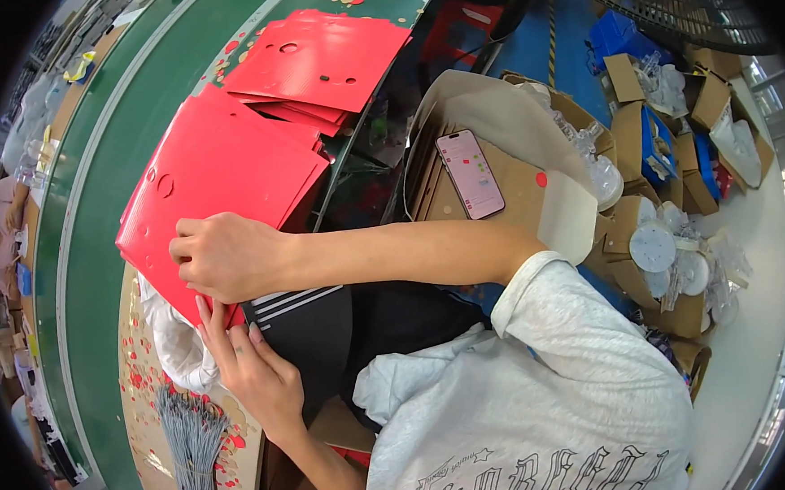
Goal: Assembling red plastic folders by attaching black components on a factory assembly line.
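A stack of glossy red sheets (221,161) with small round cuts lies at the green table's near edge. On its lower corner rests my right hand (231,255), fingers curled into a fist; whatever they grip is hidden. Just below it, my left hand (261,379) has its fingers and thumb at the sheet's near edge, with a bit of red between them. A second pile of red sheets (318,61), with round holes, lies beyond the first. Below my hands is a dark surface with white stripes (293,305).
A bundle of thin grey wires (191,455) lies on a board (142,413) strewn with red and tan discs. White cloth (175,339) sits beside it. To the right, a phone (470,175) rests on cardboard in a box. Open cartons (625,78) and a fan (656,0) stand farther right.
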